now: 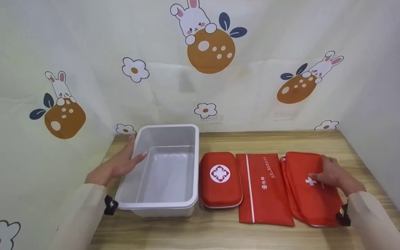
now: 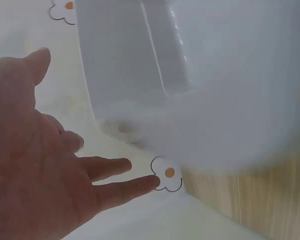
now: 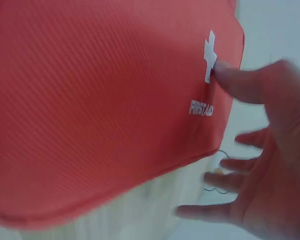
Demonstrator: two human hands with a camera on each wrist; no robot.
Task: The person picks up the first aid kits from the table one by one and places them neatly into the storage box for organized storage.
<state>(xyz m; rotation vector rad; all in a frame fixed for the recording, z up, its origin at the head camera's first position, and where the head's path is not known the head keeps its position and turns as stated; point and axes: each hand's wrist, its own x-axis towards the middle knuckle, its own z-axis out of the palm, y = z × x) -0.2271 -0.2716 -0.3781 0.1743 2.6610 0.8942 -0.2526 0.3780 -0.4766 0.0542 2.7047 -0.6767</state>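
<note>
- I see the left arm (image 1: 82, 210) and the right arm (image 1: 370, 215) reach forward, well apart.
- The left hand (image 1: 119, 166) has its fingers (image 2: 122, 193) loosely extended.
- The right hand (image 1: 334, 174) has its thumb (image 3: 245, 84) apart from its extended fingers, blurred in the wrist view.

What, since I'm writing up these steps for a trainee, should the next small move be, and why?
Probably the right hand should curl its fingers round the edge of the rightmost red pouch. Its thumb is at the white cross, but the other fingers spread out beyond the pouch's edge, so it doesn't seem gripped yet.
</note>
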